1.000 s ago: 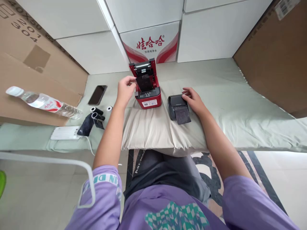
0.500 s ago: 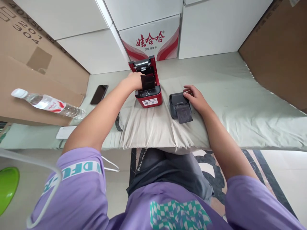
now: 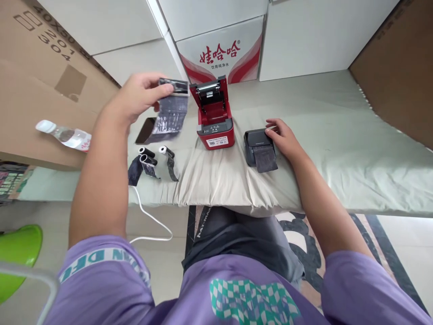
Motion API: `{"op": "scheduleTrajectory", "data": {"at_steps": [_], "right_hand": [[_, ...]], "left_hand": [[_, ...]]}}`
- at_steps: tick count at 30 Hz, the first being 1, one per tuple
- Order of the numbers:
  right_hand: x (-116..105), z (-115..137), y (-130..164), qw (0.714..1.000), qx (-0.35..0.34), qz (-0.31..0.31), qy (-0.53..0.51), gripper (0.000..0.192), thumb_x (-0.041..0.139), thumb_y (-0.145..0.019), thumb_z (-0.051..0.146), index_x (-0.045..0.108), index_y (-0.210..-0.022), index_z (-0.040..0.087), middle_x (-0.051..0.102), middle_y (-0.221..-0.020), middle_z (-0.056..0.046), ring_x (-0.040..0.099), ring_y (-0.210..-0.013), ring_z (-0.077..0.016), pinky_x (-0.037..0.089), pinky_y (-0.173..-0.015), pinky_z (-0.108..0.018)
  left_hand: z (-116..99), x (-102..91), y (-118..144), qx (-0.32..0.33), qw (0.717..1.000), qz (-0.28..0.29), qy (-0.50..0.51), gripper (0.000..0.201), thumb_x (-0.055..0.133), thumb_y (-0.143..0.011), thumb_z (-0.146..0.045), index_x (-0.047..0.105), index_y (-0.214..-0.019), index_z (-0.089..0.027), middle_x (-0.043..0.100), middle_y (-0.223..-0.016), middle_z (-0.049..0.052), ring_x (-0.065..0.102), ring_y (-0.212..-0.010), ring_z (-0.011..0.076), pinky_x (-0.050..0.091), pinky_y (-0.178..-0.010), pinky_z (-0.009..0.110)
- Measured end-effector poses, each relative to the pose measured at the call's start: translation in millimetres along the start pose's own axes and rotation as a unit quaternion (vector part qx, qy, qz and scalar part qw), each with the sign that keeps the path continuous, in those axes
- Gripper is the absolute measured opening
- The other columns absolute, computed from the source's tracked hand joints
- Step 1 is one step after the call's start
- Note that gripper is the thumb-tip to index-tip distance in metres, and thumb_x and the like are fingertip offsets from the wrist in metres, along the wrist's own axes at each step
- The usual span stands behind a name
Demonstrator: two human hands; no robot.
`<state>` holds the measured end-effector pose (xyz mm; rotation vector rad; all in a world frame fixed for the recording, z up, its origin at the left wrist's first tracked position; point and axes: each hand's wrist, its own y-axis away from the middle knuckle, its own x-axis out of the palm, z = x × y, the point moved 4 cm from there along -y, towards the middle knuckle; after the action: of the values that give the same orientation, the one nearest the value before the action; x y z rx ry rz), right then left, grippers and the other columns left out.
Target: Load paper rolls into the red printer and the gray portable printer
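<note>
My left hand (image 3: pixel 145 95) is closed on a roll of dark-printed paper (image 3: pixel 174 88), lifted to the left of the red printer. A loose strip hangs from it, black with whitish patches. The red label printer (image 3: pixel 217 140) has its lid raised, and its red paper bay shows no roll. My right hand (image 3: pixel 282 137) lies at the right edge of a small black portable printer (image 3: pixel 255 136), fingers stretched out and thumb touching its top. From this printer's front a blackened paper strip (image 3: pixel 265 159) sticks out. Several small dark paper rolls (image 3: pixel 168 155) sit on the cloth, lower left.
A dark phone (image 3: pixel 145 131) lies partly behind the hanging strip. A water bottle (image 3: pixel 67 135) is at far left, partly covered by my left arm. White boxes (image 3: pixel 219 56) line the back, with cardboard boxes (image 3: pixel 399 72) at both sides. A white cable (image 3: pixel 152 216) hangs below the front edge.
My left hand has drawn the paper roll out of the red printer and carried it up and left. The small rolls now show. My right hand stays at the black printer.
</note>
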<state>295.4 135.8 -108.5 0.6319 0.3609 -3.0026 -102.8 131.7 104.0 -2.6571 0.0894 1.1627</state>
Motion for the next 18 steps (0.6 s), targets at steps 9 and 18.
{"op": "scheduleTrajectory", "data": {"at_steps": [9, 18], "right_hand": [[1.2, -7.4, -2.6, 1.000, -0.016, -0.017, 0.001, 0.045, 0.068, -0.090, 0.048, 0.068, -0.130, 0.028, 0.070, -0.127, -0.010, 0.067, -0.104, -0.0279, 0.058, -0.100, -0.051], [1.1, -9.9, -3.2, 1.000, -0.024, -0.012, 0.009, 0.046, 0.067, -0.091, 0.048, 0.066, -0.132, 0.028, 0.068, -0.129, -0.010, 0.067, -0.105, -0.0281, 0.058, -0.100, -0.051]], "left_hand": [[101.7, 56.1, 8.7, -0.173, 0.953, 0.122, -0.216, 0.029, 0.085, -0.066, -0.043, 0.072, -0.076, -0.020, 0.067, -0.070, 0.003, 0.063, -0.077, 0.0236, 0.049, -0.076, 0.034], [126.4, 43.8, 36.5, -0.162, 0.953, 0.047, -0.252, 0.057, 0.065, -0.084, -0.057, 0.075, -0.127, -0.021, 0.075, -0.111, 0.010, 0.067, -0.097, 0.0281, 0.050, -0.087, 0.036]]}}
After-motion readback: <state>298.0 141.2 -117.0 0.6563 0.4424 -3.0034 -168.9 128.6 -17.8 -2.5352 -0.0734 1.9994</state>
